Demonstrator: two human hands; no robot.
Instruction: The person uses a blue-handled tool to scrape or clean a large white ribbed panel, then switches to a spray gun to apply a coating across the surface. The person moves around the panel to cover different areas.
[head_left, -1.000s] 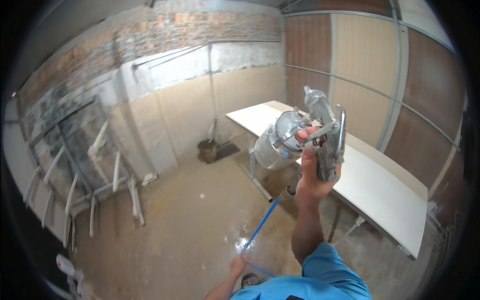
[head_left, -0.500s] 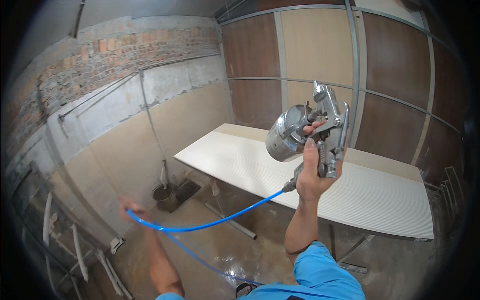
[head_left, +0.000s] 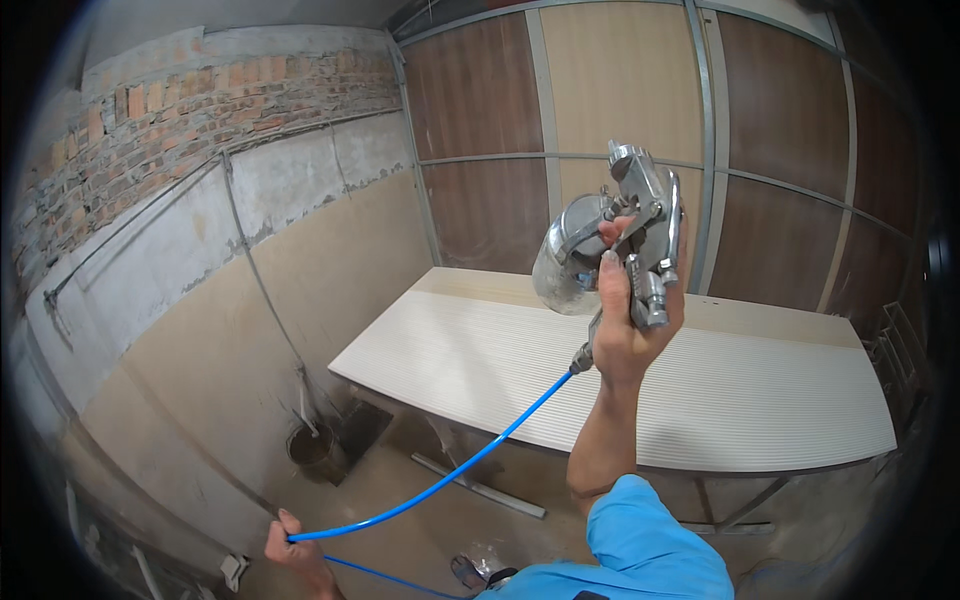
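Observation:
My right hand [head_left: 630,335] is wrapped round the handle of a metal spray gun [head_left: 648,215], held up in front of me over the panel. A silvery paint cup [head_left: 575,258] is fixed to the gun's left side. From the bottom of the handle a blue air hose [head_left: 440,485] curves down to the lower left. There my left hand [head_left: 295,555] has its fingers closed round the hose, low and near the lower edge. Below and beyond the gun lies a large white ribbed panel [head_left: 480,345], raised off the floor on a stand.
A dark bucket [head_left: 318,452] with a stick in it stands by the left wall. Metal stand legs [head_left: 490,490] reach the wet floor under the panel. Brown and tan boards [head_left: 620,90] in a metal frame close off the back. A rack [head_left: 900,350] stands at the right.
My left hand has moved lower with the hose, which now runs straighter. The gun has shifted slightly up and left in the picture. The view has turned a little to the right.

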